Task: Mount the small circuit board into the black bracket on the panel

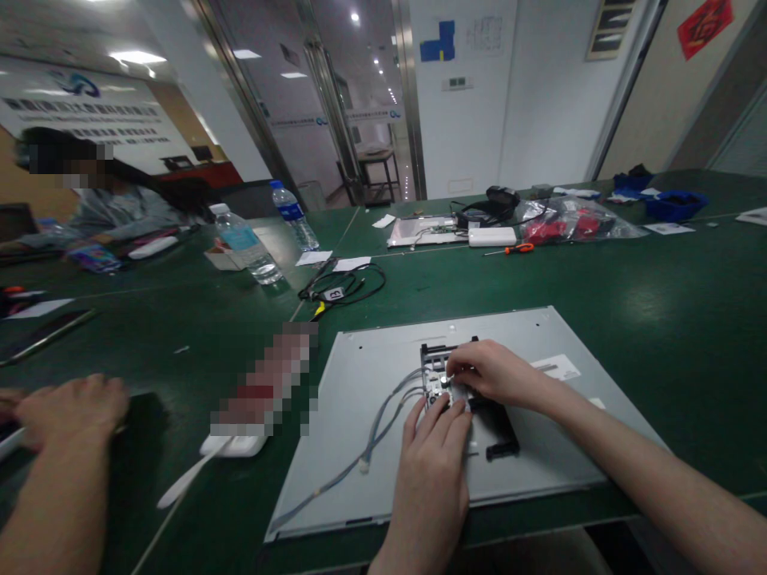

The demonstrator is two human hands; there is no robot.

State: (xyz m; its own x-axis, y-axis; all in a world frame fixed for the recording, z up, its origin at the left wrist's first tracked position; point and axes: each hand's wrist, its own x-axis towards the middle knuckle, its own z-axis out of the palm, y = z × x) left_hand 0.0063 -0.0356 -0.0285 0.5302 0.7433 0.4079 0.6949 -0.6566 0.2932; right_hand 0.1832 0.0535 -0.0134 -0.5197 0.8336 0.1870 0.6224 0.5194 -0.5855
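A flat grey metal panel [359,479] lies on the table in front of me, perhaps the back of a display. At its middle sit a black frame [500,431] and a small circuit board [440,383]. My left hand [435,455] rests with fingers stretched out on the board's near edge. From the right, my right hand [494,371] reaches over the board, thumb and fingers pinched together at its upper side. What they hold, if anything, is hidden. Grey cables [377,423] run from the board's left side across the panel; a small white connector [363,465] shows among them.
Left of the panel, a blurred-out phone-like object [264,383] lies by a white strap [185,479]. Another person's hand [72,411] is at far left. Beyond are black cables [353,283], water bottles [248,247], an orange-handled screwdriver [518,249] and a plastic bag [575,222].
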